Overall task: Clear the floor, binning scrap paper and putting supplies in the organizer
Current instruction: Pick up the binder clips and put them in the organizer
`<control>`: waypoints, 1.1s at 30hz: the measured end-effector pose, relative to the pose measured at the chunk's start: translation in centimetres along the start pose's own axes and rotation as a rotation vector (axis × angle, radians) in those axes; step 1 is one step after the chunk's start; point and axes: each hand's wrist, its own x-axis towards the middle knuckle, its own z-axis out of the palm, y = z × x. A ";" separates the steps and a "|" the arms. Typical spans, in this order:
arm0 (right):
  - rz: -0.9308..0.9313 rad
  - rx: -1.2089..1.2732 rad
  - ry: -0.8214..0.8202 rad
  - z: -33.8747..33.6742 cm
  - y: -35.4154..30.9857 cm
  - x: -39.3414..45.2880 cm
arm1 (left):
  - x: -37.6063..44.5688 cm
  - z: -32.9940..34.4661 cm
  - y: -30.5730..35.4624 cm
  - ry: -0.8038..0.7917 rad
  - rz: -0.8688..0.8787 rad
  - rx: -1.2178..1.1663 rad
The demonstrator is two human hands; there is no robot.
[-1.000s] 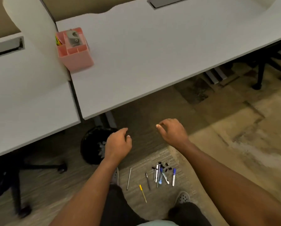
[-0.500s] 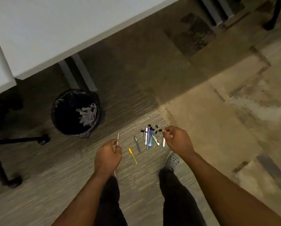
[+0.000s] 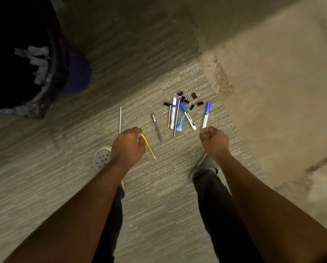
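Supplies lie scattered on the grey carpet. A thin silver rod and a yellow pen lie on either side of my left hand, whose curled fingers touch the pen's upper end. A dark grey pen lies beside them. Further right is a pile of white markers, a green-banded marker and several black binder clips. A blue-capped marker lies just above my right hand, which is curled into a fist at the marker's white end. The organizer is out of view.
A black bin with crumpled paper inside stands at the upper left. My two shoes stand just below the supplies. Bare tan concrete floor begins right of the carpet edge.
The view dropped from the desk and pink organizer down to the floor. Both hands came lower and closer to the supplies, the left shifting from the rod to the yellow pen.
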 end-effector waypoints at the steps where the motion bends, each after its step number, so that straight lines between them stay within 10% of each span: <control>1: -0.012 -0.022 0.005 0.8 0.5 1.5 | 1.3 1.4 -0.5 -0.020 0.017 0.027; 16: -0.427 -0.376 0.049 4.4 -0.6 18.9 | 18.7 13.0 3.6 -0.011 0.267 0.259; 33: -0.712 -0.511 -0.049 5.8 -1.0 21.1 | 20.0 16.1 3.8 0.032 0.275 0.099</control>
